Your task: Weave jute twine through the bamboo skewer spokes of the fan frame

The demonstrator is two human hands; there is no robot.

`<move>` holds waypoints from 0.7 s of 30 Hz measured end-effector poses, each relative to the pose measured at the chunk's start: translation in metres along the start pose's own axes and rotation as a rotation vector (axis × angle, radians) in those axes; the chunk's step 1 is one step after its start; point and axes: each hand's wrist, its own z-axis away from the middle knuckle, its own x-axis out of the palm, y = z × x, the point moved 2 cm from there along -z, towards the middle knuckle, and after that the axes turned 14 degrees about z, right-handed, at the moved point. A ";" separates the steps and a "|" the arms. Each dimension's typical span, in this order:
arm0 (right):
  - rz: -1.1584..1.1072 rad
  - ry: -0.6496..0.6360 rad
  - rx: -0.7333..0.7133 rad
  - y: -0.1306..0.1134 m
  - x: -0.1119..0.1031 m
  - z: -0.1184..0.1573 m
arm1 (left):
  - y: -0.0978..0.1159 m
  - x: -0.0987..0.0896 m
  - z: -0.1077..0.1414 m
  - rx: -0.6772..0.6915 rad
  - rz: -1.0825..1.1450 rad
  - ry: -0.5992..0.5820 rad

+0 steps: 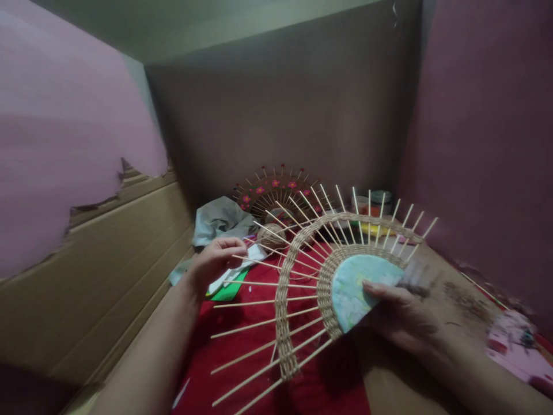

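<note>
A fan-shaped frame of thin wooden sticks (246, 283) spreads over the middle, with two woven cord bands, the outer band (283, 288) and an inner one around a pale blue half-round centre (352, 282). My right hand (401, 314) grips this centre, thumb on top and the other fingers hidden beneath. My left hand (220, 259) is closed at the left stick tips, pinching a thin cord that runs right towards the upper part of the outer band. A ball of cord (271, 236) lies behind the sticks.
Red cloth (233, 357) covers the surface below. Behind stand a finished fan with pink flowers (275, 183), a grey cloth (222, 219) and jars (380, 202). White and green sheets (231, 287) lie near my left hand. A pink patterned item (516, 346) sits at right; cardboard walls surround the area.
</note>
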 end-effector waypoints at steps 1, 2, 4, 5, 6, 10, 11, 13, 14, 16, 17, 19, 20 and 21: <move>-0.006 -0.005 0.003 0.000 -0.001 -0.001 | -0.003 0.002 -0.001 -0.027 -0.013 -0.003; -0.013 -0.009 0.005 0.000 -0.002 -0.001 | -0.006 0.005 -0.002 -0.049 -0.041 -0.017; -0.029 -0.007 0.009 0.001 -0.005 -0.003 | -0.011 0.015 -0.004 -0.064 -0.137 -0.092; -0.036 -0.004 0.012 0.001 -0.006 -0.004 | -0.012 0.021 -0.004 -0.056 -0.195 -0.155; -0.043 0.001 0.013 0.001 -0.007 -0.004 | -0.013 0.027 -0.003 -0.045 -0.253 -0.226; -0.066 0.011 0.010 0.001 -0.006 -0.004 | -0.010 0.044 0.003 -0.062 -0.374 -0.413; -0.067 0.015 0.008 0.000 -0.005 -0.004 | -0.009 0.045 0.005 -0.064 -0.373 -0.423; -0.069 0.023 0.008 -0.001 -0.004 -0.003 | -0.006 0.046 0.007 -0.049 -0.346 -0.419; -0.072 0.024 0.008 -0.001 -0.003 -0.003 | -0.006 0.045 0.008 -0.044 -0.329 -0.412; -0.080 0.021 0.003 -0.002 -0.001 -0.003 | -0.007 0.041 0.007 -0.057 -0.301 -0.392; -0.083 0.020 -0.002 -0.002 -0.001 -0.003 | -0.008 0.039 0.006 -0.073 -0.289 -0.379; -0.086 0.033 -0.010 -0.002 0.000 -0.003 | -0.010 0.035 0.004 -0.106 -0.269 -0.347; -0.086 0.047 -0.012 -0.003 0.000 -0.003 | -0.011 0.034 0.004 -0.119 -0.262 -0.336; -0.092 0.061 -0.009 -0.003 0.000 -0.003 | -0.011 0.034 0.004 -0.126 -0.257 -0.329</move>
